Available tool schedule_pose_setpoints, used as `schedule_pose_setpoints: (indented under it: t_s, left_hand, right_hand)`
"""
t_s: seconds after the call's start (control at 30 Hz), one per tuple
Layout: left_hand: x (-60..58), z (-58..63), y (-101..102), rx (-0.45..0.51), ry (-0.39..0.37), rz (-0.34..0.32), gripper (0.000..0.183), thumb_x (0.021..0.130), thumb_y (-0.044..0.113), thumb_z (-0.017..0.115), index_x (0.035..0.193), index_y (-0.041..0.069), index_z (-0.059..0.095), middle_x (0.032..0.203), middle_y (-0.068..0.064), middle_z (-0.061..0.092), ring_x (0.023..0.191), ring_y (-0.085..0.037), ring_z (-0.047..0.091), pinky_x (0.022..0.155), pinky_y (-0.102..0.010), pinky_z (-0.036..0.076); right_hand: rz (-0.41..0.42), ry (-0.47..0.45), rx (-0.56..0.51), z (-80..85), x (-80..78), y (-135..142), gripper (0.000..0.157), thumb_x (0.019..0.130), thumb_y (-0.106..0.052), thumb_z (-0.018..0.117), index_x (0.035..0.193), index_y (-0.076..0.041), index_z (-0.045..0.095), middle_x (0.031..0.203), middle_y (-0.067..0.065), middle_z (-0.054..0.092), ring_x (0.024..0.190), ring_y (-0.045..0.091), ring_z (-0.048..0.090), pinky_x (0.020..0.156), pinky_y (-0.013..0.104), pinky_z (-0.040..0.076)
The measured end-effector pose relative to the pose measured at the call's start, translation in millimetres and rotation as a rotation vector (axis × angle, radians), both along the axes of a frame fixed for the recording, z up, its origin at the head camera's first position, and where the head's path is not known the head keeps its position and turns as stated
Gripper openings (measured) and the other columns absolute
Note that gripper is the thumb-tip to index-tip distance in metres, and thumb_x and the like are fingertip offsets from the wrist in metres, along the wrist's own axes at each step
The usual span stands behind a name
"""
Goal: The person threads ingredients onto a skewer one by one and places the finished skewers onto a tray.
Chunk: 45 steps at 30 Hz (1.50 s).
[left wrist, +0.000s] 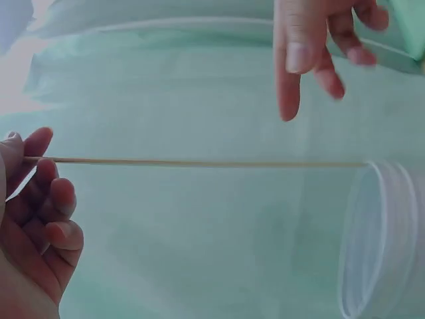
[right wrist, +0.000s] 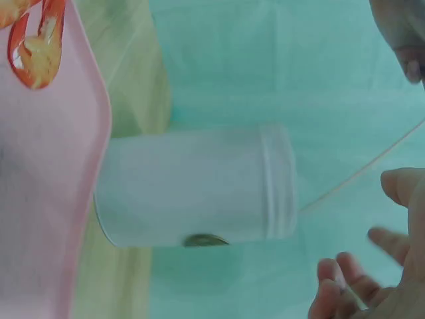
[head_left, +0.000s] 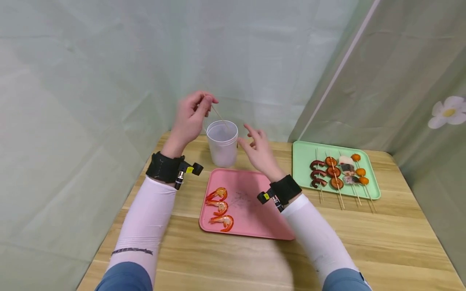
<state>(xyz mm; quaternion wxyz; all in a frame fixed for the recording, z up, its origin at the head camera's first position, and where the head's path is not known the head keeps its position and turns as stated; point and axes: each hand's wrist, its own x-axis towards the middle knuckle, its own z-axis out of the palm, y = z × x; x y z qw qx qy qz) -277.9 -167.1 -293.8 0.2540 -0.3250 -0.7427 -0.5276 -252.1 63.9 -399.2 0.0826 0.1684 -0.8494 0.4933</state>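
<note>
My left hand [head_left: 193,115] pinches the upper end of a thin wooden skewer [left wrist: 212,163] between thumb and fingertips. The skewer slants down to the mouth of a white plastic tub [head_left: 223,151]; in the left wrist view its far end meets the rim. To the right of the tub, my right hand [head_left: 260,153] hovers with fingers spread and holds nothing. A pink tray [head_left: 247,202] lies in front of the tub, partly under my right forearm. Three shrimp [head_left: 220,208] are lined up along its left side.
At the right a green tray [head_left: 302,153] carries several loaded skewers, with octopus pieces [head_left: 318,173], mushroom slices [head_left: 333,173], fish pieces [head_left: 347,167] and orange balls [head_left: 360,172]. Some skewer ends stick out past its front edge. Pale curtains [head_left: 255,60] surround the wooden table [head_left: 218,262].
</note>
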Motion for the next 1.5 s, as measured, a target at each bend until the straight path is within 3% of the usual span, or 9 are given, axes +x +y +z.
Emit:
schedule_pose_setpoints:
  t_s: [0.13,0.23,0.37,0.47,0.63,0.8,0.93,1.1,1.5]
  left_hand:
    - [24.5,5.7,-6.7,0.070,0.079,-0.037,0.021,0.111,0.002,0.053,0.102,-0.010,0.069,0.079,-0.008,0.059,0.069,-0.016,0.052,0.065,-0.026,0.044]
    - [41.5,1.5,-7.8,0.092,0.062,-0.097,0.022,0.111,0.001,0.051,0.103,-0.011,0.068,0.078,-0.013,0.059,0.068,-0.015,0.052,0.060,-0.026,0.041]
    - [59.1,-16.6,-5.4,0.088,-0.047,-0.172,0.022,0.111,0.001,0.050,0.107,-0.011,0.068,0.081,-0.015,0.061,0.069,-0.018,0.054,0.058,-0.027,0.042]
    - [66.8,-37.7,-6.0,0.025,-0.163,-0.148,0.016,0.109,0.000,0.056,0.117,-0.007,0.068,0.090,-0.013,0.065,0.074,-0.019,0.058,0.060,-0.027,0.045]
    - [75.8,-88.4,-13.4,-0.293,-0.350,-0.127,0.021,0.102,0.008,0.074,0.121,0.003,0.069,0.096,-0.004,0.066,0.080,-0.018,0.059,0.067,-0.030,0.048]
    - [98.3,-137.8,-13.3,-0.746,-0.361,-0.273,0.021,0.093,0.015,0.086,0.110,0.009,0.074,0.094,0.000,0.066,0.083,-0.013,0.058,0.076,-0.033,0.052]
    - [115.0,-161.7,-9.1,-0.969,-0.365,-0.307,0.026,0.090,0.022,0.089,0.111,0.012,0.077,0.102,0.002,0.066,0.090,-0.012,0.058,0.083,-0.034,0.053]
    - [123.1,-171.6,-5.2,-1.084,-0.349,-0.260,0.026,0.089,0.026,0.090,0.110,0.016,0.077,0.102,0.006,0.064,0.090,-0.011,0.057,0.085,-0.034,0.054]
    - [122.0,-169.3,-8.4,-1.107,-0.345,-0.221,0.024,0.094,0.030,0.086,0.090,0.016,0.066,0.082,0.006,0.050,0.070,-0.011,0.046,0.064,-0.029,0.041]
  right_hand:
    - [0.046,0.173,0.068,5.1,8.1,9.6,0.055,0.111,-0.033,0.061,0.163,-0.018,0.047,0.150,0.015,0.049,0.134,0.033,0.050,0.109,0.051,0.043]
    - [0.094,0.270,0.097,5.5,14.9,15.2,0.048,0.113,-0.029,0.058,0.158,-0.014,0.053,0.148,0.011,0.057,0.137,0.030,0.051,0.113,0.052,0.040]
    - [0.159,0.271,0.127,-3.2,31.1,25.0,0.034,0.115,-0.022,0.053,0.143,-0.010,0.067,0.110,0.007,0.071,0.099,0.022,0.064,0.089,0.044,0.051]
    - [0.166,0.188,0.152,-16.5,45.4,37.0,0.031,0.116,-0.022,0.049,0.131,-0.011,0.074,0.088,0.003,0.064,0.079,0.018,0.058,0.073,0.040,0.049]
    - [0.109,0.072,0.153,-40.3,64.5,70.1,0.029,0.116,-0.025,0.049,0.122,-0.015,0.075,0.077,-0.003,0.053,0.070,0.017,0.052,0.070,0.039,0.045]
    - [0.028,0.017,0.125,-50.9,79.9,103.5,0.028,0.116,-0.026,0.049,0.122,-0.015,0.075,0.075,-0.002,0.050,0.069,0.018,0.048,0.070,0.038,0.042]
    - [-0.034,0.038,0.112,-52.0,84.3,121.6,0.030,0.117,-0.025,0.048,0.121,-0.016,0.075,0.079,0.000,0.056,0.071,0.020,0.051,0.069,0.036,0.043]
    - [-0.075,0.064,0.087,-50.6,85.9,132.7,0.031,0.117,-0.028,0.046,0.121,-0.017,0.075,0.075,0.001,0.054,0.064,0.023,0.050,0.063,0.034,0.041]
    - [-0.111,0.013,0.032,-52.8,90.3,143.5,0.034,0.117,-0.035,0.044,0.124,-0.020,0.074,0.071,0.003,0.049,0.058,0.021,0.045,0.058,0.034,0.039]
